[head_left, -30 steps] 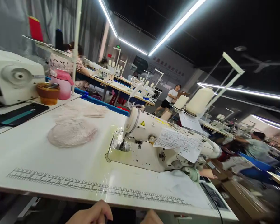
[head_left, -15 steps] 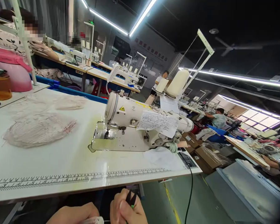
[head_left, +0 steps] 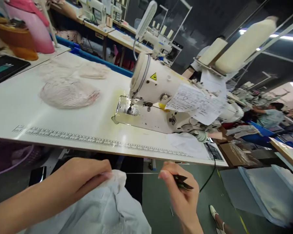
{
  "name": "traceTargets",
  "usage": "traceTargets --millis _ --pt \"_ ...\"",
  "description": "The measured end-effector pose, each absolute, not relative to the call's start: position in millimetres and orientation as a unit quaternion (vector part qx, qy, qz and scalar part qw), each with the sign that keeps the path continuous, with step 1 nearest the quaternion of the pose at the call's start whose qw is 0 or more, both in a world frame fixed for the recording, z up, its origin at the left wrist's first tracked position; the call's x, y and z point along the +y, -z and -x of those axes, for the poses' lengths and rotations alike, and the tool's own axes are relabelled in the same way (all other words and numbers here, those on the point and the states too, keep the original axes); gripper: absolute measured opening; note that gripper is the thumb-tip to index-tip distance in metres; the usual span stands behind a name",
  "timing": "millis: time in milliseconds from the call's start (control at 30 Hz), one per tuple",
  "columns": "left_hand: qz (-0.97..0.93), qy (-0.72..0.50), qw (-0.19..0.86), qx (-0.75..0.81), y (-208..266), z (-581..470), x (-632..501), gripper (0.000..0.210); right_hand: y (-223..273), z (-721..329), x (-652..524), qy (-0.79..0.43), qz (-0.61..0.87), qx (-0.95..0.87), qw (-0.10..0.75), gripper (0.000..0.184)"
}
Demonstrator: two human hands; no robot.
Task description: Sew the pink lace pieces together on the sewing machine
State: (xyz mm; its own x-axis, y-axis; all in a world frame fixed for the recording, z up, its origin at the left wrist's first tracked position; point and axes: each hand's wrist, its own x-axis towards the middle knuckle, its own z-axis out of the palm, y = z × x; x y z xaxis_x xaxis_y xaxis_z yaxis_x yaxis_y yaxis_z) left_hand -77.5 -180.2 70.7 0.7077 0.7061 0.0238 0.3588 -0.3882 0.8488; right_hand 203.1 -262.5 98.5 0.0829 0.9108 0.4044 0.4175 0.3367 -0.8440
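Light pale-blue fabric (head_left: 107, 208) hangs below the table's front edge, its upper corner pinched in my left hand (head_left: 90, 174). My right hand (head_left: 185, 198) is closed around small thread snips (head_left: 183, 182), whose dark blades stick out past the fingers. A thin thread (head_left: 141, 173) stretches taut from the fabric's corner to my right thumb and forefinger. Beyond my hands, a white sewing machine (head_left: 146, 74) stands on the white table (head_left: 88, 122). The handles of the snips are hidden in my palm.
Gathered pale fabric pieces (head_left: 68, 92) lie on the table's left. Thread cones (head_left: 244, 48) rise behind the machine. A purple basket (head_left: 30, 159) is under the table at left. A grey-blue bin (head_left: 266, 195) stands at right, near a person's foot (head_left: 213, 213).
My hands have moved up and apart, drawing the thread out between them. More of the fabric now shows. The view has tilted down and come closer to the table.
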Motion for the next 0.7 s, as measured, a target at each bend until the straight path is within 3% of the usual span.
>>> traceTargets --millis 267,567,700 --pt "-0.798 -0.214 0.473 0.306 -65 72 -167 0.033 -85 -187 -244 -0.213 0.531 -0.764 0.298 0.010" --pt "-0.807 -0.164 0.483 0.297 -55 61 -171 0.029 -70 -176 -245 -0.215 0.537 -0.743 0.336 0.036" --pt "-0.808 -0.192 0.467 0.304 -51 65 -168 0.034 -71 -180 -247 -0.204 0.513 -0.765 0.332 0.039"
